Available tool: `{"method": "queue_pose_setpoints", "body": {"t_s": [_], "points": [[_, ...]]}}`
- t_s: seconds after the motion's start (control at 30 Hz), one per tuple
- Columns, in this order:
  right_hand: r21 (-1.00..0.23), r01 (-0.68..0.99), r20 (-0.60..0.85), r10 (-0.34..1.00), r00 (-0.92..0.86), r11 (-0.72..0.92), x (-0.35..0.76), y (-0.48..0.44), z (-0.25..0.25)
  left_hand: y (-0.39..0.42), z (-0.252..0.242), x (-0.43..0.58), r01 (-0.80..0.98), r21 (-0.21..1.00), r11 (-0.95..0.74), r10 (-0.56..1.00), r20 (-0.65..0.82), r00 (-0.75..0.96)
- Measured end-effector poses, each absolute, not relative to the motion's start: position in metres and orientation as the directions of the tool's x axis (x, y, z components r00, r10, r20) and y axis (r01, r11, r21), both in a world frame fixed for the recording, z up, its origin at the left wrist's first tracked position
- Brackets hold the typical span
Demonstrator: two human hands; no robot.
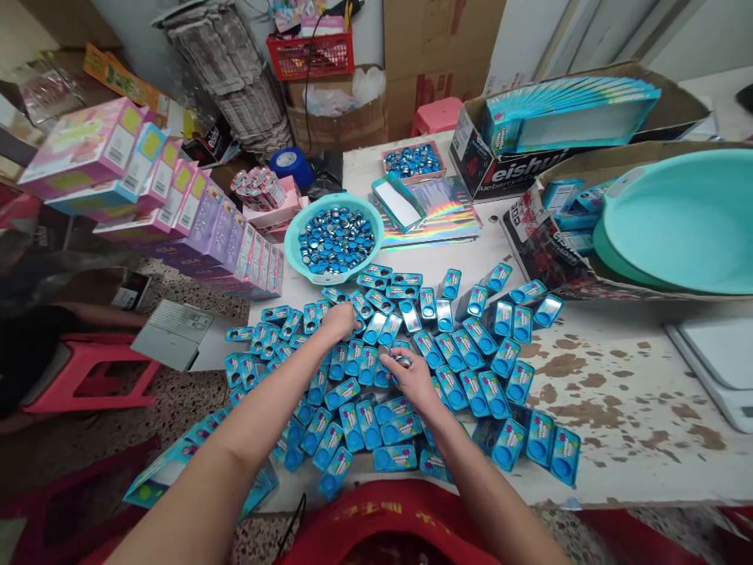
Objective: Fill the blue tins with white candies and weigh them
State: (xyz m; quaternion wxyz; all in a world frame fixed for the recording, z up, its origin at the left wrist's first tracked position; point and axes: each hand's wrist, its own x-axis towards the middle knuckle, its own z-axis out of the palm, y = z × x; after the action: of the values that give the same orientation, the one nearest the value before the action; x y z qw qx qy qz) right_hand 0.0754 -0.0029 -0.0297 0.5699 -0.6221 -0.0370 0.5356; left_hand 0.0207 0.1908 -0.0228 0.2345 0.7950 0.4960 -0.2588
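Observation:
Many small blue rectangular tins (402, 429) stand close together on the white table, their printed tops facing up. Some tops have a round blue recess, others a round dark or silvery spot. My left hand (340, 321) is closed, fingers pointing down at a tin in the back rows; what its fingertips hold is hidden. My right hand (412, 375) is curled over the middle tins and pinches a small round metal cap (384, 351), with another shiny one between its fingers. Behind my left hand, a turquoise basin (334, 278) holds many blue and silver caps (335, 239).
A pink tray (442, 166) of more caps sits at the back. Open cartons (511, 176) and a large turquoise basin (676, 224) stand at right, near a white scale (714, 353). Stacked pink and purple boxes (200, 212) lean at left, above a red stool (97, 377).

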Motion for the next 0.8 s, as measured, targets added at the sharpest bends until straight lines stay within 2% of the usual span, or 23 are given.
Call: {"method": "queue_pose_setpoints", "body": {"t_s": [0.13, 0.2, 0.27, 0.3, 0.37, 0.43, 0.47, 0.5, 0.57, 0.63, 0.7, 0.77, 0.8], "points": [[-0.784, -0.508, -0.592, 0.677, 0.437, -0.358, 0.08, -0.003, -0.03, 0.196, -0.027, 0.039, 0.893, 0.053, -0.447, 0.667, -0.645, 0.372], [-0.873, -0.344, -0.484, 0.707, 0.516, -0.346, 0.082, -0.003, -0.032, 0.195, -0.024, 0.038, 0.887, 0.048, -0.459, 0.675, -0.631, 0.383], [-0.947, -0.059, -0.291, 0.761, 0.58, -0.317, 0.085, -0.003, -0.033, 0.189, -0.017, 0.03, 0.88, 0.056, -0.473, 0.689, -0.599, 0.408], [-0.948, 0.096, -0.193, 0.792, 0.579, -0.302, 0.087, -0.004, -0.033, 0.183, -0.013, 0.024, 0.881, 0.103, -0.462, 0.698, -0.57, 0.433], [-0.889, 0.361, -0.064, 0.858, 0.51, -0.281, 0.089, -0.005, -0.034, 0.167, -0.008, 0.012, 0.882, 0.329, -0.336, 0.694, -0.547, 0.468], [-0.8, 0.54, -0.009, 0.905, 0.426, -0.262, 0.09, -0.004, -0.035, 0.147, -0.005, 0.001, 0.783, 0.621, -0.032, 0.595, -0.618, 0.514], [-0.768, 0.589, 0.005, 0.917, 0.399, -0.253, 0.089, -0.003, -0.035, 0.139, -0.005, -0.003, 0.699, 0.697, 0.158, 0.511, -0.664, 0.546], [-0.757, 0.605, 0.013, 0.92, 0.391, -0.246, 0.089, -0.002, -0.035, 0.133, -0.006, -0.006, 0.628, 0.709, 0.321, 0.427, -0.7, 0.572], [-0.809, 0.531, 0.009, 0.897, 0.443, -0.254, 0.086, 0.001, -0.035, 0.13, -0.008, -0.01, 0.551, 0.669, 0.499, 0.35, -0.737, 0.578], [-0.914, 0.279, -0.094, 0.824, 0.559, -0.293, 0.084, 0.005, -0.034, 0.139, -0.01, -0.011, 0.585, 0.658, 0.474, 0.415, -0.753, 0.51], [-0.93, -0.146, -0.351, 0.702, 0.62, -0.336, 0.085, 0.008, -0.032, 0.156, -0.011, -0.005, 0.7, 0.649, 0.297, 0.535, -0.72, 0.441], [-0.779, -0.546, -0.605, 0.599, 0.524, -0.309, 0.087, 0.009, -0.03, 0.176, -0.012, 0.007, 0.828, 0.559, 0.037, 0.625, -0.659, 0.418], [-0.683, -0.676, -0.681, 0.575, 0.453, -0.277, 0.089, 0.01, -0.029, 0.186, -0.013, 0.015, 0.871, 0.483, -0.092, 0.646, -0.636, 0.422]]}}
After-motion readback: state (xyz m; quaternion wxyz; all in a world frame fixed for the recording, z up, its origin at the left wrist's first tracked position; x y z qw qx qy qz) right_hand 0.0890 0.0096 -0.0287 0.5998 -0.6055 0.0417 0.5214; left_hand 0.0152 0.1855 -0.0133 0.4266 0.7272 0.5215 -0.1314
